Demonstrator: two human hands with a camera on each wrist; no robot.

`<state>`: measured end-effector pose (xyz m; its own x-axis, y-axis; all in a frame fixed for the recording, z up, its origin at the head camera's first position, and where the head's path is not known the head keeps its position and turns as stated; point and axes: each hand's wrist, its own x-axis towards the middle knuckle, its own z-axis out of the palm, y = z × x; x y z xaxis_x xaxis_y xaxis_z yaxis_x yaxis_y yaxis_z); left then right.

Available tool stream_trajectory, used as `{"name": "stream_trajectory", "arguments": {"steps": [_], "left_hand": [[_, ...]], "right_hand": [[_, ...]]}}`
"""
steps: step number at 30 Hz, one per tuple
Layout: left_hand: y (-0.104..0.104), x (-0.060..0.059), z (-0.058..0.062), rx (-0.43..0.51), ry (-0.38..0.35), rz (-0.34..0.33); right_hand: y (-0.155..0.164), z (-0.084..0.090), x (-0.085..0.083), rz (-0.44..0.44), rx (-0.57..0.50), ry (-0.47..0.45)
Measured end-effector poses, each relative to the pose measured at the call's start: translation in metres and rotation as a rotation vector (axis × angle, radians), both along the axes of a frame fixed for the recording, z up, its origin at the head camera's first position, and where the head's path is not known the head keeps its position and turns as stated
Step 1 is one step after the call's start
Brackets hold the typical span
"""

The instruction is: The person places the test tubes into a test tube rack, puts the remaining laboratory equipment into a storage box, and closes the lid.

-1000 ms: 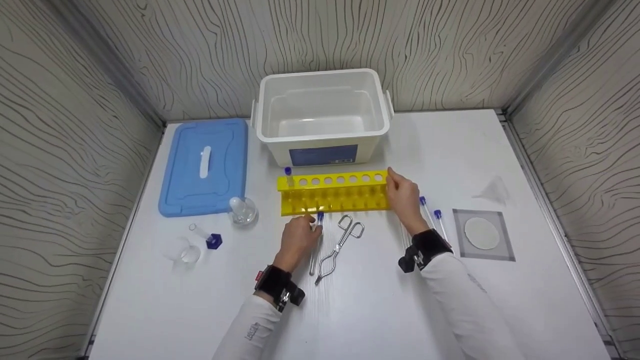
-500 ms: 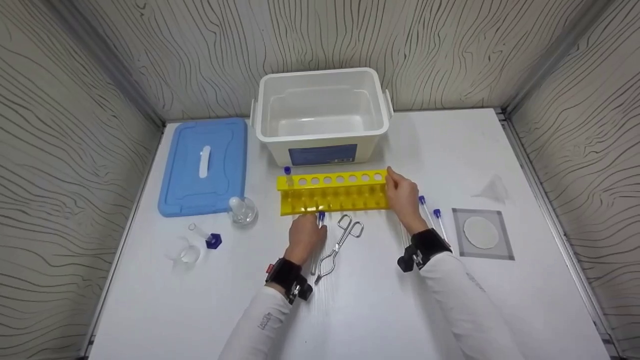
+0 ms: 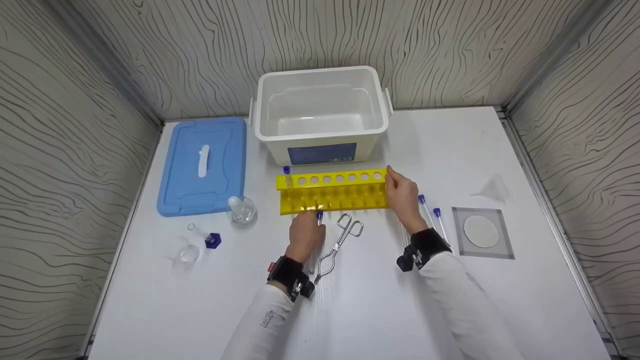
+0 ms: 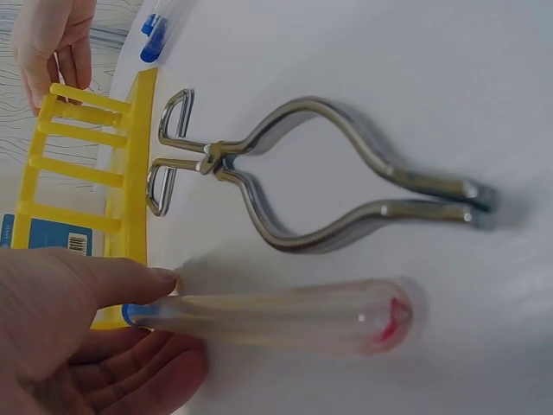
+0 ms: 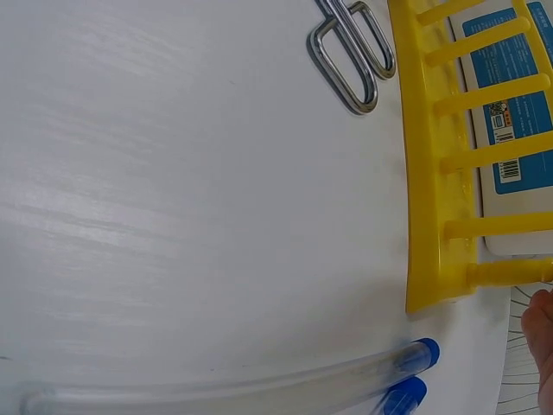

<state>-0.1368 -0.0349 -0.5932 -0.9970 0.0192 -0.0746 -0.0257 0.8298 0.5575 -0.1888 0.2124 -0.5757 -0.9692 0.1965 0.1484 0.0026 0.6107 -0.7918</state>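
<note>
A yellow test tube rack [image 3: 332, 196] stands in front of the white bin, with one blue-capped test tube [image 3: 287, 175] upright in its leftmost hole. My right hand [image 3: 402, 200] grips the rack's right end; only part of that hand [image 5: 539, 333] appears in the right wrist view. Just before the rack's left half, my left hand [image 3: 305, 235] has thumb and fingers about the capped end of a second clear test tube [image 4: 294, 318], which shows a red mark by its rounded tip. Metal crucible tongs [image 3: 337, 247] lie right beside this tube.
Behind the rack is a white bin [image 3: 322, 135], its blue lid [image 3: 202, 167] flat at left. Glassware sits left: a stoppered bottle [image 3: 242, 212], cylinder [image 3: 205, 236] and beaker [image 3: 187, 254]. More capped tubes [image 3: 440, 220], a gauze pad [image 3: 482, 232] and a funnel [image 3: 492, 189] lie right.
My left hand has shifted slightly right and forward, closing in around the tube's capped end. My right hand stays on the rack's end, and the rack keeps its place.
</note>
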Motion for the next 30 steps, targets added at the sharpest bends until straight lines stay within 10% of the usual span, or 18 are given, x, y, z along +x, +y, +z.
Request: {"name": "stream_trajectory", "arguments": {"steps": [15, 30], "left_hand": [[-0.005, 0.000, 0.011, 0.112, -0.060, -0.031], [-0.007, -0.002, 0.052, 0.161, 0.019, -0.159]], "right_hand": [[0.001, -0.002, 0.000, -0.006, 0.001, 0.017], [-0.001, -0.002, 0.001, -0.012, 0.026, 0.012]]}}
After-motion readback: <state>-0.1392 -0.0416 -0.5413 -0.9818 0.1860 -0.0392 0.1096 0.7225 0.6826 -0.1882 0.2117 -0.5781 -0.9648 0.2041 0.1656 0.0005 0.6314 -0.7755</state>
